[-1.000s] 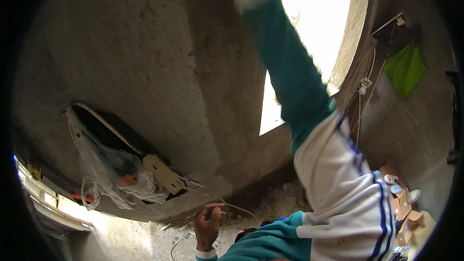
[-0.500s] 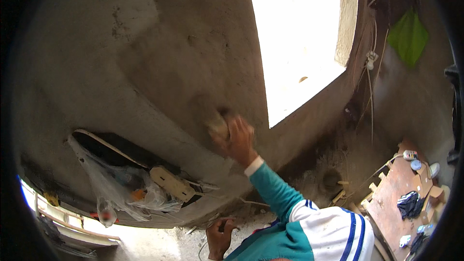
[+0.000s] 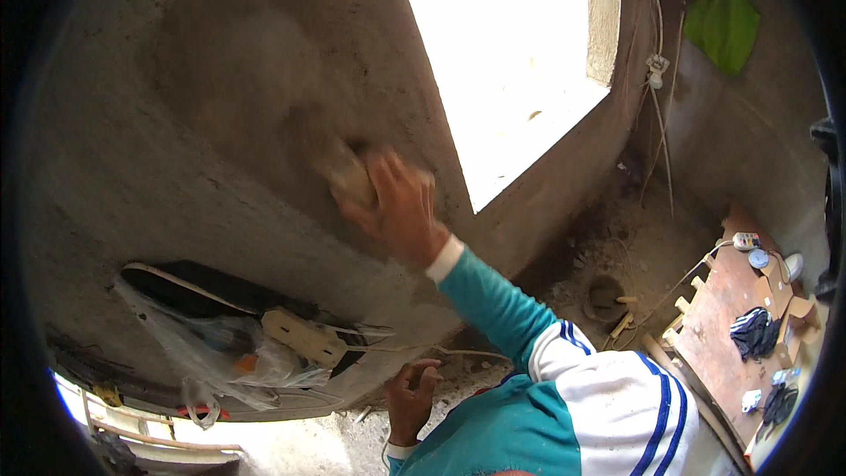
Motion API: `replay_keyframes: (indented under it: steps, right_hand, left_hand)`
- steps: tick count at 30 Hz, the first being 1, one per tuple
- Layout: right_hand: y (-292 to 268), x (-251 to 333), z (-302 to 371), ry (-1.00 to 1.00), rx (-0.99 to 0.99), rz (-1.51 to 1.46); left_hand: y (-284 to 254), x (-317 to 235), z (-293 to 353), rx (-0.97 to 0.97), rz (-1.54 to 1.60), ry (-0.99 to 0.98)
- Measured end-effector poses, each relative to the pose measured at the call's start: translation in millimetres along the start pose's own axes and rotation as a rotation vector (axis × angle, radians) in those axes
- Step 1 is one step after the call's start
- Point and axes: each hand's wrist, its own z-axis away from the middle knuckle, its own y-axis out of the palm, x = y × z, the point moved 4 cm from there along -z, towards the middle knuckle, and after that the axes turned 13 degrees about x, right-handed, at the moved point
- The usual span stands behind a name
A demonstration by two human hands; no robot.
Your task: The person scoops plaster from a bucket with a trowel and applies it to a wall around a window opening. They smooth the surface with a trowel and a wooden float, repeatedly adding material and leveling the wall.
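Observation:
My right hand (image 3: 401, 203) is closed around a pale, flat brush-like tool (image 3: 351, 178), pressed to the rough grey-brown wall (image 3: 256, 115) left of the bright window opening. Motion smears the tool's dark far end, so its exact kind is hard to make out. Lower down, near my body, my left hand (image 3: 411, 398) hangs with its fingers loosely bent and apart. Nothing shows in it. A teal sleeve (image 3: 498, 304) with a white cuff covers my right arm.
A recess in the wall holds clear plastic sheeting (image 3: 207, 344) and a cream strip-shaped fitting (image 3: 304, 337). Cables (image 3: 661, 123) and a green cloth (image 3: 723, 22) hang at the right. Below them is a board platform (image 3: 705, 335) with dark clothing (image 3: 755, 333), cartons and a power strip (image 3: 745, 241).
My right hand has slid up and left along the wall with the brush-like tool. My left hand has risen slightly and shifted right. The whole view has shifted a little.

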Motion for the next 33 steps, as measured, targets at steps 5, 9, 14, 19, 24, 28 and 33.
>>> replay_keyframes:
  steps: [5, 9, 14, 19, 24, 28, 33]
  right_hand:
    - [-4.3, -14.7, -111.9, 0.159, 0.018, 0.035]
    - [16.6, -14.5, -19.4, 0.191, 0.014, 0.111]
    - [30.5, -26.2, 101.2, 0.153, 0.043, 0.084]
    - [9.7, -29.3, -92.7, -0.013, -0.064, 0.264]
    - [-59.0, -28.1, -343.9, -0.167, -0.162, 0.294]
    - [-82.3, -15.2, -420.4, -0.179, -0.190, 0.298]
    - [-69.5, -40.1, -360.3, -0.184, -0.162, 0.249]
  left_hand:
    - [-14.1, 2.1, 10.7, -0.090, 0.000, -0.018]
    - [-19.1, 5.5, 11.4, -0.113, 0.018, -0.089]
    - [-6.8, 4.3, 0.5, -0.045, -0.011, -0.014]
    - [-4.6, -1.6, -7.7, -0.035, 0.014, -0.024]
    - [-21.5, -15.8, -15.1, -0.083, 0.028, -0.034]
    - [-27.1, -13.9, -23.9, -0.104, 0.123, -0.105]
    - [-11.3, -2.0, -43.8, -0.051, 0.057, -0.088]
